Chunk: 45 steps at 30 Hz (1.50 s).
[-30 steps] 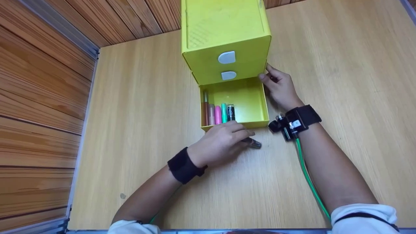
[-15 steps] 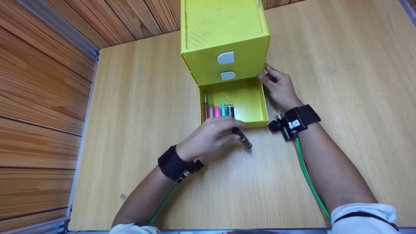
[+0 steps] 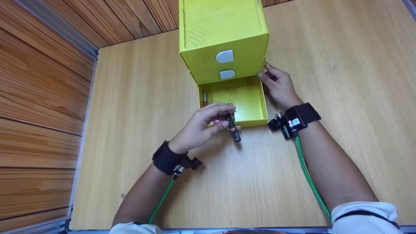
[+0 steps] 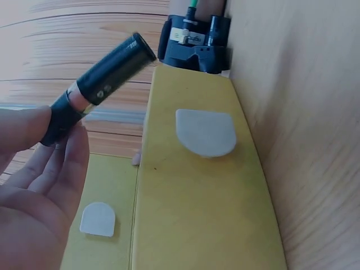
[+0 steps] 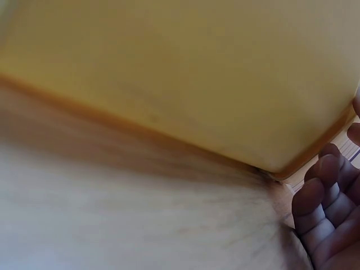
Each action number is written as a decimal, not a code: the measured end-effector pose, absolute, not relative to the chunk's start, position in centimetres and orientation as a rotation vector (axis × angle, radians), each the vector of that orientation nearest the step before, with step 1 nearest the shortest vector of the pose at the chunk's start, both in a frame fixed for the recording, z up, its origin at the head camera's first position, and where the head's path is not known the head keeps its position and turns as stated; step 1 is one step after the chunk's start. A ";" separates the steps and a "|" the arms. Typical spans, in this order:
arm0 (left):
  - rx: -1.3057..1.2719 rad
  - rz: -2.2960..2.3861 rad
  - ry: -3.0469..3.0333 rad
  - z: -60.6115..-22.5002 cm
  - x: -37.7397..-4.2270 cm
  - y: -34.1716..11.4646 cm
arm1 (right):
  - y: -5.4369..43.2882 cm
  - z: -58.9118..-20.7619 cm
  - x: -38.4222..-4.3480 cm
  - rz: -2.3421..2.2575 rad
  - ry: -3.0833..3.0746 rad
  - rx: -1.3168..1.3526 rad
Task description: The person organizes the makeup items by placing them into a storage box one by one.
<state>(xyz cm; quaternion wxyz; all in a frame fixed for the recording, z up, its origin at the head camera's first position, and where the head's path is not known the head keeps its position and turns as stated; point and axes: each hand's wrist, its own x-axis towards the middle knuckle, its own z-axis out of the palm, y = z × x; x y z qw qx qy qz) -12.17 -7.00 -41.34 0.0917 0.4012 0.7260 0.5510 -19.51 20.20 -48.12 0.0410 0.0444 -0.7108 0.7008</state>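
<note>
My left hand (image 3: 203, 126) pinches a black lipstick tube (image 3: 234, 131) between thumb and fingers, above the front of a pulled-out drawer (image 3: 253, 124). In the left wrist view the tube (image 4: 115, 70) slants upward and shows a pinkish band between its dark ends. The drawer is the lowest one of a yellow drawer box (image 3: 224, 42). Inside its left side a brown tube (image 3: 205, 97) shows; a bit of pink is visible too, the rest hidden behind my left hand. My right hand (image 3: 280, 87) holds the box's right front edge, with thumb at the front corner.
Two upper drawers with white handles (image 3: 225, 56) are closed. The wooden table (image 3: 136, 113) spreads around the box, with a wood-panelled wall (image 3: 39, 107) at the left and back. A green cable (image 3: 305, 169) runs along my right forearm.
My left hand has lifted the lipstick tube from near the table and moved it left and up towards the drawer, tilting it more upright. The right hand has stayed in place.
</note>
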 end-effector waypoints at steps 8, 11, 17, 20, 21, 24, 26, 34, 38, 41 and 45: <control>1.142 1.785 2.128 -40.4 -13.4 -6.2 | 20.6 -49.8 -20.5 2.146 -2.178 0.119; 1.146 1.812 2.166 -40.1 -14.1 -5.7 | 20.8 -50.5 -20.8 2.165 -2.176 0.097; 1.280 1.687 2.348 -40.5 -15.6 -4.3 | 20.6 -50.7 -20.8 2.160 -2.184 0.095; 1.302 1.544 2.434 -40.8 -16.2 -3.9 | 20.4 -50.7 -20.6 2.143 -2.192 0.089; 1.290 1.495 2.453 -40.8 -16.4 -3.8 | 20.4 -50.6 -20.6 2.145 -2.189 0.085; 1.225 1.347 2.495 -41.0 -16.9 -3.4 | 20.3 -50.4 -20.5 2.138 -2.187 0.071; 1.185 1.280 2.494 -41.1 -17.2 -3.2 | 20.3 -50.3 -20.5 2.142 -2.179 0.081; 1.166 1.049 2.474 -42.2 -17.9 -2.3 | 20.4 -50.5 -20.4 2.197 -2.116 0.108; 1.202 0.987 2.467 -42.7 -18.2 -2.1 | 20.5 -50.6 -20.3 2.181 -2.113 0.106; 1.181 0.955 2.461 -42.9 -18.3 -1.9 | 20.6 -50.6 -20.3 2.159 -2.131 0.110; 1.120 0.922 2.461 -43.1 -18.3 -1.7 | 20.6 -50.4 -20.2 2.178 -2.136 0.100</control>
